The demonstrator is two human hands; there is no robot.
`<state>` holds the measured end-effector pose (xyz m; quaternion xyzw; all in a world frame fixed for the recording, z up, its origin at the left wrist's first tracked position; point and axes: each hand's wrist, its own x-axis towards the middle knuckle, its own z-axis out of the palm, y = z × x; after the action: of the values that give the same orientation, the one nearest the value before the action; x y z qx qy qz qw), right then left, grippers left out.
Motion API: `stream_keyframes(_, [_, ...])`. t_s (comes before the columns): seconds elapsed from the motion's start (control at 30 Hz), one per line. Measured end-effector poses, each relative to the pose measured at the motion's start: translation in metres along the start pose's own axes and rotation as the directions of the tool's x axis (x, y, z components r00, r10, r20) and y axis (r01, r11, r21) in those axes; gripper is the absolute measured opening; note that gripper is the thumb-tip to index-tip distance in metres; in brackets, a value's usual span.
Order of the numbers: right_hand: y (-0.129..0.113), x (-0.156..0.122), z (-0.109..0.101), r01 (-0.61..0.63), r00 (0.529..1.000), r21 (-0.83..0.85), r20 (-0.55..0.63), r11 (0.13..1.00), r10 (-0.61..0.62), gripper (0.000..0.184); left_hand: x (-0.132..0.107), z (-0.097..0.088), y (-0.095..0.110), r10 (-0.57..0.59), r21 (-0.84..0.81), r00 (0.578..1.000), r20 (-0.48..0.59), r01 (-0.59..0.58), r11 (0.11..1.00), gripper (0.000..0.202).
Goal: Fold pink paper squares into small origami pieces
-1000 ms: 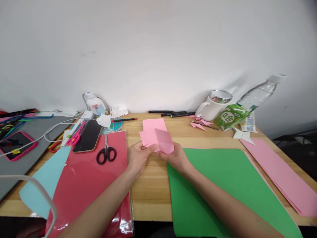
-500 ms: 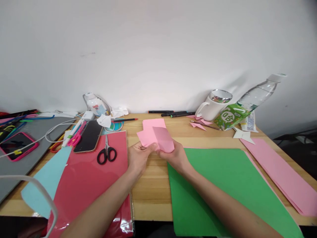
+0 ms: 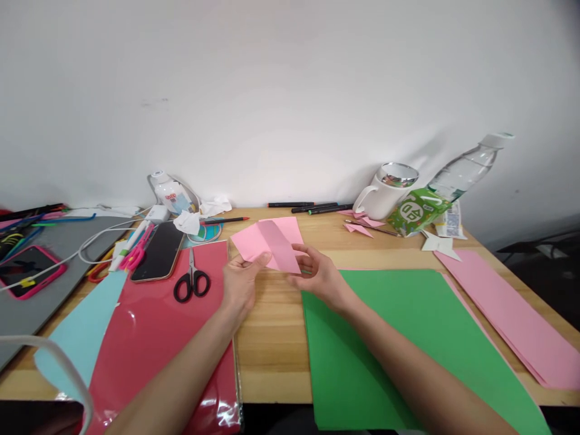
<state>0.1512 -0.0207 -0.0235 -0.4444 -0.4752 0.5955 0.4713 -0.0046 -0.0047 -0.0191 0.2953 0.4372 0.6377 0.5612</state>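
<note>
A folded sheet of pink paper [image 3: 277,244] is held up over the middle of the wooden table, with a darker flap running diagonally across it. My left hand [image 3: 241,283] pinches its lower left part, thumb on top. At the lower right corner, my right hand [image 3: 321,275] is curved with thumb and fingers apart. Its fingertips are beside the paper's edge; whether they touch it I cannot tell. Black-handled scissors [image 3: 192,283] lie left of my left hand, on a plastic-wrapped pack of red paper [image 3: 158,338]. Green paper sheets [image 3: 399,344] lie under my right forearm.
A black phone [image 3: 158,251], pink scissors [image 3: 136,251] and a white bottle [image 3: 170,192] are at the left. Pens [image 3: 317,208] lie along the wall. A mug [image 3: 385,192], green carton [image 3: 414,211] and tilted water bottle [image 3: 466,169] stand back right. Pink strips [image 3: 507,320] lie right.
The pink paper has turned, its left corner now reaching farther left and its flap slanting. My right hand has loosened from its grip on the right side, fingers spreading.
</note>
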Motion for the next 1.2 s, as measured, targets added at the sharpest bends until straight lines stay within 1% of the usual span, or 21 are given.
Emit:
stream_keyframes(0.03, [-0.002,-0.001,0.001,-0.009,0.999,0.011,0.032,1.0,0.009,0.067,-0.002,0.001,-0.001,-0.005,0.015,1.0,0.009,0.004,1.0,0.038])
stream_keyframes(0.1, [-0.003,-0.003,0.005,-0.011,0.999,0.009,0.054,1.0,0.011,0.066,-0.006,0.003,-0.003,-0.023,0.056,0.999,0.022,0.022,0.998,0.038])
stream_keyframes(0.13, [-0.003,-0.004,0.007,-0.002,0.999,-0.013,0.036,1.0,0.002,0.062,-0.009,0.004,-0.004,-0.034,0.08,0.999,0.027,0.032,0.996,0.037])
stream_keyframes(0.23, [0.0,-0.005,0.01,0.027,0.997,-0.146,-0.073,0.989,-0.038,0.044,-0.014,0.005,-0.007,-0.055,0.161,0.997,0.054,0.046,0.986,0.033])
stream_keyframes(0.27, [0.001,-0.004,0.01,0.028,0.994,-0.185,-0.1,0.982,-0.047,0.04,-0.014,0.005,-0.008,-0.047,0.189,0.997,0.067,0.034,0.981,0.032])
stream_keyframes(0.33, [0.001,-0.004,0.009,0.026,0.992,-0.222,-0.112,0.975,-0.052,0.035,-0.014,0.003,-0.01,-0.021,0.249,0.996,0.088,-0.002,0.969,0.031])
stream_keyframes(0.43, [-0.002,-0.003,0.006,0.021,0.999,-0.184,-0.045,0.983,-0.029,0.038,-0.013,0.0,-0.011,0.006,0.309,0.994,0.105,-0.039,0.95,0.03])
stream_keyframes(0.5, [-0.005,-0.003,0.004,0.005,1.0,-0.136,-0.014,0.991,-0.007,0.041,-0.012,-0.001,-0.011,-0.006,0.323,0.993,0.115,-0.031,0.946,0.03])
stream_keyframes(0.57, [-0.007,-0.003,0.003,-0.002,1.0,-0.12,-0.019,0.993,0.0,0.041,-0.013,0.0,-0.011,-0.037,0.323,0.99,0.136,-0.009,0.946,0.03])
stream_keyframes(0.63, [-0.008,-0.003,0.003,-0.01,1.0,-0.134,-0.024,0.991,0.007,0.036,-0.014,0.001,-0.01,-0.061,0.319,0.986,0.158,0.007,0.948,0.031])
stream_keyframes(0.7, [-0.008,-0.003,0.003,-0.026,0.999,-0.14,-0.027,0.99,0.023,0.033,-0.015,0.003,-0.008,-0.058,0.329,0.984,0.167,0.0,0.944,0.03])
stream_keyframes(0.83, [-0.007,-0.004,0.004,-0.05,0.997,-0.123,-0.058,0.991,0.043,0.038,-0.016,0.004,-0.006,-0.015,0.386,0.986,0.165,-0.051,0.921,0.029])
stream_keyframes(0.93, [-0.005,-0.005,0.006,-0.047,0.997,-0.076,-0.068,0.996,0.042,0.045,-0.016,0.002,-0.007,-0.016,0.37,0.988,0.156,-0.043,0.928,0.029])
stream_keyframes(1.07, [-0.006,-0.006,0.006,-0.088,0.995,0.015,-0.044,0.996,0.089,0.049,-0.014,0.0,-0.009,-0.018,0.348,0.989,0.145,-0.034,0.937,0.032])
stream_keyframes(1.2, [-0.004,-0.005,0.004,-0.054,0.999,0.018,-0.003,0.998,0.054,0.045,-0.015,0.001,-0.008,-0.005,0.352,0.994,0.108,-0.033,0.935,0.032])
